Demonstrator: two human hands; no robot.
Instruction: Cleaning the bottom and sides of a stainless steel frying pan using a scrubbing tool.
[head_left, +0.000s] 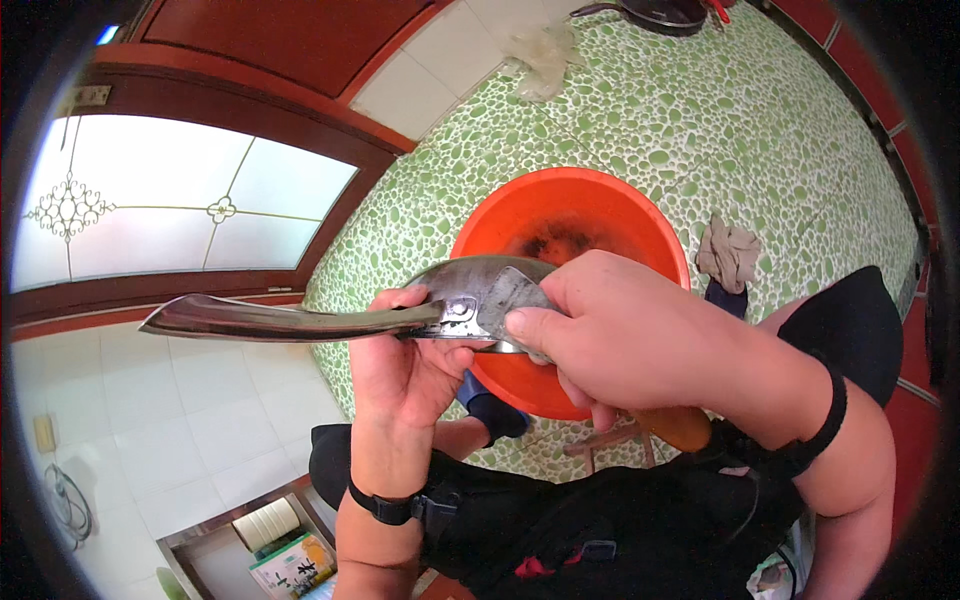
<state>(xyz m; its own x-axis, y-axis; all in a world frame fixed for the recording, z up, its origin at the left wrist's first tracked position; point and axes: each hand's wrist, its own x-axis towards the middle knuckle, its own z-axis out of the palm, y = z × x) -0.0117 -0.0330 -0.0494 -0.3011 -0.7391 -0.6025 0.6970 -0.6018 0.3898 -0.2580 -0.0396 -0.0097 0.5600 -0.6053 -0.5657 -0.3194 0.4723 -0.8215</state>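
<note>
A metal pan (491, 271) with a long shiny handle (292, 319) is tilted over a red-orange plastic basin (480, 214). My left hand (409, 367) holds the pan from below, beside the riveted handle joint. My right hand (615, 330) grips a flat grey metal blade (516, 306), thumb on its face, and the blade lies against the pan next to the joint. A rounded wooden handle (679, 427) shows below my right wrist; it seems to belong to the blade. Dark residue (555, 236) marks the inside of the basin. Much of the pan is hidden by my right hand.
A crumpled beige cloth (729, 251) lies on the green pebble-patterned floor (645, 112), right of the basin. Farther off are a plastic bag (544, 60) and a dark frying pan (664, 15). A wooden stool frame (600, 446) stands near my knees. An open drawer (210, 570) holds packages.
</note>
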